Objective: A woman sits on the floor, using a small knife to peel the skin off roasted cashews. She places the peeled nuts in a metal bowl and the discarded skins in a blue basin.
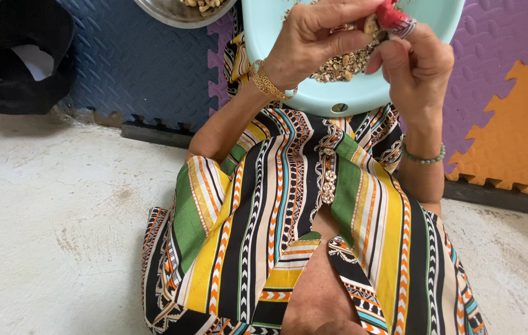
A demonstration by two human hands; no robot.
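Observation:
My left hand (313, 37), with a gold bracelet on its wrist, pinches a small pale nut (372, 26) over a light blue plastic basin (351, 99) on my lap. My right hand (416, 65), wearing a green bead bracelet, grips a small red-handled tool (392, 15) pressed against the nut. A heap of brownish nut pieces and shells (338, 65) lies in the basin under both hands. My striped dress (289, 217) fills the lower middle of the view.
A metal bowl (171, 13) holding some nuts sits at the top left on a blue foam mat (140, 68). Purple (500, 56) and orange (524, 124) mats lie to the right. A black bag (22, 56) sits at far left beside the grey concrete floor (59, 217).

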